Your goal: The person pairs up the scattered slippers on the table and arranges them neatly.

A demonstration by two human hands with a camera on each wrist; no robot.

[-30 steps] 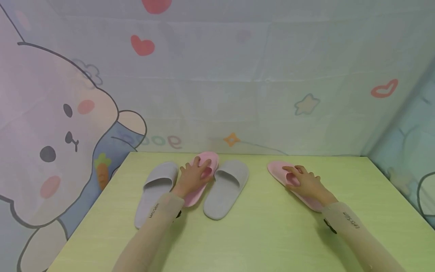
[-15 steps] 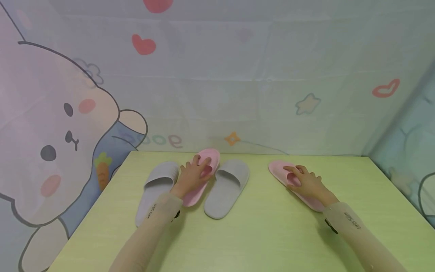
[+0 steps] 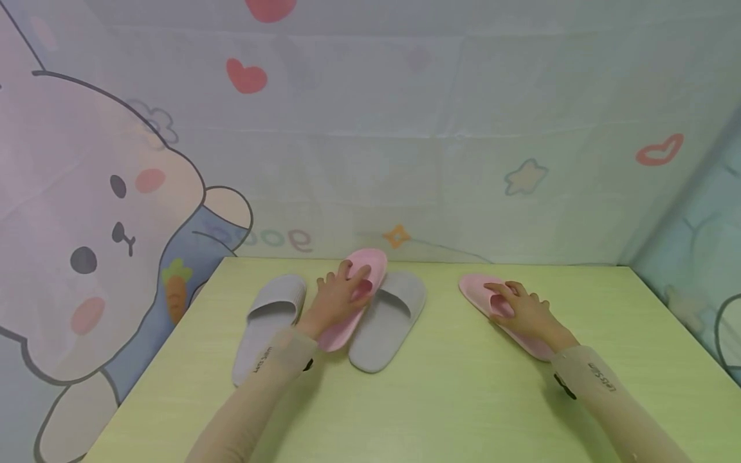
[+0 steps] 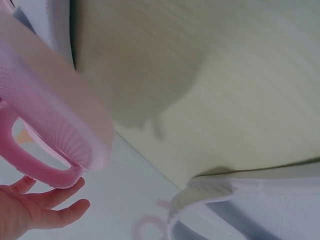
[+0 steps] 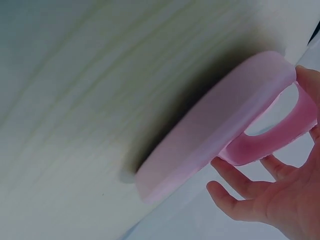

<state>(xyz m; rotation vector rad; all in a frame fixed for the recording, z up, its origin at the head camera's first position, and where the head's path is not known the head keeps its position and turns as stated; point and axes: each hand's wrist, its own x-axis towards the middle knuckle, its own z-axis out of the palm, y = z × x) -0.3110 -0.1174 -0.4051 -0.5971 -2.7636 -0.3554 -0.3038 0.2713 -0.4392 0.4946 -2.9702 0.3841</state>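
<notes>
In the head view, my left hand (image 3: 332, 305) grips a pink slipper (image 3: 373, 260) by its strap, thumb at the opening. This slipper hangs above the table, between two grey slippers, and overlaps the right grey slipper (image 3: 379, 344). The left grey slipper (image 3: 283, 289) lies partly hidden by my left sleeve. In the left wrist view, the pink slipper (image 4: 60, 95) is tilted, fingertips at the strap. To the right, my right hand (image 3: 531, 316) holds another pink slipper (image 3: 475, 288) by its strap. The right wrist view has its sole (image 5: 215, 120) close over the table, with a dark shadow beneath.
A light green table (image 3: 440, 399) spreads under the slippers. Behind it hangs a pale cloth backdrop (image 3: 370, 161) printed with hearts, a star and a large cartoon animal. Another printed cloth (image 3: 700, 257) bounds the right side.
My left hand has raised its pink slipper slightly and carried it rightward, now covering part of the right grey slipper. The right hand and its slipper have stayed nearly still.
</notes>
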